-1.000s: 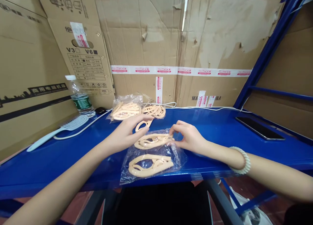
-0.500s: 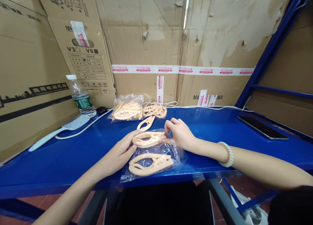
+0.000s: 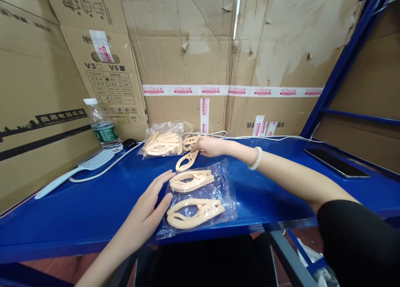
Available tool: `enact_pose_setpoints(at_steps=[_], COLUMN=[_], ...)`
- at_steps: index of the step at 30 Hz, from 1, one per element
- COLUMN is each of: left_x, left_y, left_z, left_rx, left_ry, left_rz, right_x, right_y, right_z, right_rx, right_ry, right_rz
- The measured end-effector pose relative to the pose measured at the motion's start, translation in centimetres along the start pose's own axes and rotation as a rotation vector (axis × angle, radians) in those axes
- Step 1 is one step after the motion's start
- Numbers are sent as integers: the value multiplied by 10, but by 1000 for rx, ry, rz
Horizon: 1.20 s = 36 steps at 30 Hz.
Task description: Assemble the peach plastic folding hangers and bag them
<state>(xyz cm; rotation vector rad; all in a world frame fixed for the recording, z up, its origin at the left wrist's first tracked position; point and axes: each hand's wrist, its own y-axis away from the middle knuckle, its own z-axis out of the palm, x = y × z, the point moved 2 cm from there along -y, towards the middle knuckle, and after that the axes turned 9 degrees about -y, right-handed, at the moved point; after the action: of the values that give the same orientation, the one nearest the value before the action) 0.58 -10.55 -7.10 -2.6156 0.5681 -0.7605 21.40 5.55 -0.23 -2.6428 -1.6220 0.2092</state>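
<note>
My left hand (image 3: 150, 205) lies open, fingers stretched and thumb apart, at the left edge of a clear plastic bag (image 3: 225, 187). Inside or under the film are two beige folding hangers, an upper one (image 3: 204, 179) and a lower one (image 3: 200, 220). Farther back, my right hand (image 3: 210, 146) has curled fingers at the upper end of a single folding hanger (image 3: 183, 167), closing on it. Its fingertips are partly hidden. The hand also covers much of a loose pile of folding hangers (image 3: 188, 142) behind it.
A filled bag of hangers (image 3: 164, 143) stands at the back, left of the pile. Farther left are a water bottle (image 3: 106, 133), a pale blue hairbrush (image 3: 75, 170) and a white cable (image 3: 109, 167). A dark phone (image 3: 336, 163) lies right. Cardboard walls (image 3: 187, 58) enclose the blue table (image 3: 268, 187).
My right hand has left the bag's upper right side and reached back and left to the single hanger. My left hand has drawn slightly left, its fingers spreading at the bag's edge.
</note>
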Motion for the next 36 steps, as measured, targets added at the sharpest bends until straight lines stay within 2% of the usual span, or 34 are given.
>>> enact_pose_setpoints(at_steps=[4, 7, 10, 12, 15, 18, 21, 24, 28, 32, 34, 36], left_x=[-5, -6, 2, 18, 61, 108, 138, 149, 148, 145, 145, 146], left_y=[3, 3, 5, 8, 13, 11, 3, 0, 9, 19, 21, 21], left_z=[0, 0, -2, -4, 1, 19, 46, 75, 100, 105, 104, 104], left_rx=[-13, -8, 97, 217, 342, 391, 404, 459, 474, 438, 415, 400], left_ry=[74, 70, -29, -135, -255, -293, -329, -339, -322, -330, -348, -361], left_rz=[-32, -6, 45, 108, 273, 360, 392, 483, 523, 531, 530, 528], right_x=[13, 13, 13, 13, 12, 13, 15, 8, -21, -57, -68, -75], right_y=[-32, -34, -27, -19, -6, 6, 21, 49, 117, 191, 213, 221], right_z=[18, 21, 15, 8, -1, -7, -10, -18, -31, -34, -31, -25], right_rx=[-75, -81, -56, -49, -19, 138, 333, 482, 542, 568, 549, 514], right_ry=[-7, 7, 27, -46, -270, -419, -511, -588, -569, -426, -328, -291], right_rz=[-35, -25, -5, 0, -24, 35, 166, 223, 240, 299, 340, 338])
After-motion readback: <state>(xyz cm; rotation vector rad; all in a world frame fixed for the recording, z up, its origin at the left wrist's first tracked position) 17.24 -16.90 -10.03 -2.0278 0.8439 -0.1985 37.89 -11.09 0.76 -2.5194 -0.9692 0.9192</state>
